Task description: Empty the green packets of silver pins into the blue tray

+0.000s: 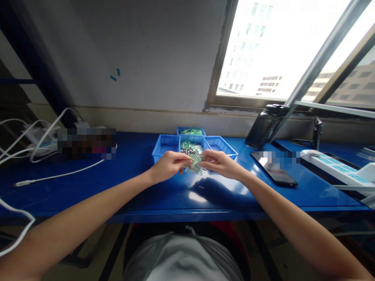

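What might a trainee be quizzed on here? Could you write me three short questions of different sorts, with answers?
1. True or false: the left hand and the right hand both hold the clear plastic bag.

2. Which of these lies nearest the right forearm?
A) the black water bottle
B) the smartphone
C) the white power strip

3. Fill in the missing word: the contents of the rear blue bin are mostly ____ in color.

Key: 1. True. 2. B. 3. Green.
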Tool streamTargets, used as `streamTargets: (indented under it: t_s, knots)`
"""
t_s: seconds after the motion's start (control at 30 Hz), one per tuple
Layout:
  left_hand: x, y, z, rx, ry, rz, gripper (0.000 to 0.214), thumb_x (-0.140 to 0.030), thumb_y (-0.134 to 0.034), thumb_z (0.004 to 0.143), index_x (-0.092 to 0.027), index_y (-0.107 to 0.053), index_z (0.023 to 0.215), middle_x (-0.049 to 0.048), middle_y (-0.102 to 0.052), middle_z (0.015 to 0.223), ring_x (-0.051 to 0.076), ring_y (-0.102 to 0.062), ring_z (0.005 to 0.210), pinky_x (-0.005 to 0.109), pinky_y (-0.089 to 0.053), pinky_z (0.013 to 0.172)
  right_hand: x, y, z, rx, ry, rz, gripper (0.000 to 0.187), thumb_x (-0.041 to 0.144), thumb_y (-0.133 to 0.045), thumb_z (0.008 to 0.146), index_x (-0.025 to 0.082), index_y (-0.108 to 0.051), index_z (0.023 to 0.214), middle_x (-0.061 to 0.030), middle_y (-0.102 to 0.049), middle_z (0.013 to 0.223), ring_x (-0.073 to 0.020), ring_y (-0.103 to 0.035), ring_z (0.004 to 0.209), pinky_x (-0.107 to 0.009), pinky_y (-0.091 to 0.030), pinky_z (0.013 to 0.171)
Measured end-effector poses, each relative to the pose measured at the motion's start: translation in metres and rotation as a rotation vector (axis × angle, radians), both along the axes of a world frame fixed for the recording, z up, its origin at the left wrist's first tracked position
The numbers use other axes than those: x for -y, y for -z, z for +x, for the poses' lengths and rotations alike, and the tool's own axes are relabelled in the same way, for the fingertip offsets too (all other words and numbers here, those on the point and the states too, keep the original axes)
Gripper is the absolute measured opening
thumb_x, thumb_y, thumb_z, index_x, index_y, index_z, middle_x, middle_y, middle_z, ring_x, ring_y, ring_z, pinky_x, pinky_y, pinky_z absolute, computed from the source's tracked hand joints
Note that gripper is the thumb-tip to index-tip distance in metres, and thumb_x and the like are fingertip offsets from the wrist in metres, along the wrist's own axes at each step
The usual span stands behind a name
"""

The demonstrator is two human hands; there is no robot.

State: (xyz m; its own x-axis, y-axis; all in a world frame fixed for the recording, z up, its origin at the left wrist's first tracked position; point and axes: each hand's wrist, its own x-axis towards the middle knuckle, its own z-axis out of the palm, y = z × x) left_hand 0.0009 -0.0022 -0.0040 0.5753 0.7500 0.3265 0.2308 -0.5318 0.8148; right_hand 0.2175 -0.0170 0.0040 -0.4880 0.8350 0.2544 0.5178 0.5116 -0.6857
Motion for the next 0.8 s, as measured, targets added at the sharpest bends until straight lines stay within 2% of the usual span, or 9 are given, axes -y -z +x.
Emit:
streamTargets:
  t_s: [0.3,0.53,0.7,0.8]
  knots:
    - [-0.0014,0.0031,0.0003,-0.016,0.024,0.026,0.018,-0.024,-0.056,0.080,-0.011,-0.068,0.079,-0.0019,-0.055,0.053,0.007,-0.049,0.049,0.017,-0.039,0.048,0.0013,-0.0028,0.0011,0.075,-0.053,-0.047,0.034,0.044,-0.049,0.085,0.014,-0.055,0.071,-0.0007,-0.058,0.063,-0.0090,-0.049,0.055,-0.021,-0.037,0.053]
    - [0.0007,0.0001,0.0003,0.013,0.023,0.011,0.019,-0.026,-0.055,0.081,-0.011,-0.067,0.079,-0.0019,-0.054,0.054,0.007,-0.049,0.049,0.016,-0.039,0.047,0.0033,-0.0051,0.0004,-0.008,-0.059,-0.142,0.037,0.046,-0.048,0.085,0.013,-0.056,0.069,-0.0022,-0.060,0.065,-0.0097,-0.051,0.056,-0.021,-0.037,0.050]
    - [0.0011,-0.0026,0.0000,-0.051,0.032,-0.036,0.028,-0.036,-0.053,0.082,-0.012,-0.066,0.085,0.0008,-0.059,0.064,0.008,-0.051,0.052,0.017,-0.039,0.047,0.0018,-0.0028,0.0014,-0.005,-0.033,-0.093,0.038,0.046,-0.046,0.086,0.014,-0.054,0.068,-0.0018,-0.059,0.064,-0.0096,-0.050,0.055,-0.021,-0.036,0.050]
    - [0.0005,-0.0025,-0.0004,-0.109,0.033,-0.039,0.029,-0.039,-0.055,0.081,-0.013,-0.066,0.088,0.0003,-0.059,0.063,0.009,-0.051,0.052,0.018,-0.039,0.047,0.0011,-0.0012,0.0019,0.007,-0.016,-0.062,0.038,0.046,-0.045,0.086,0.014,-0.053,0.067,-0.0012,-0.058,0.063,-0.0095,-0.048,0.054,-0.022,-0.035,0.049]
